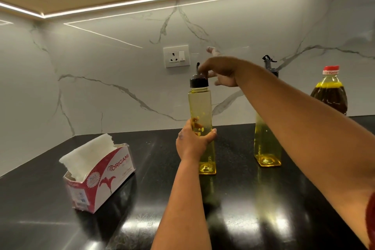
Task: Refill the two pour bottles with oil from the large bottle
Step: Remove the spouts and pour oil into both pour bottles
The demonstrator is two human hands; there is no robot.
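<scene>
grip, left hand (192, 140): wrapped around the lower body of the near pour bottle (202, 128), steadying it upright on the counter (142, 168).
grip, right hand (221, 73): fingers at the black cap (198, 82) of that bottle; whether they pinch it cannot be told.
second pour bottle (266, 148): upright toward the counter's back edge, partly behind the right forearm, spout cap on.
large bottle (329, 91): at the back right of the counter against the wall, red cap on, nearly full.
tissue box (101, 176): toward the left edge, well apart.
progress: judged early; both caps in place, no pouring begun.
remaining: uncap, fill both bottles, recap.
</scene>
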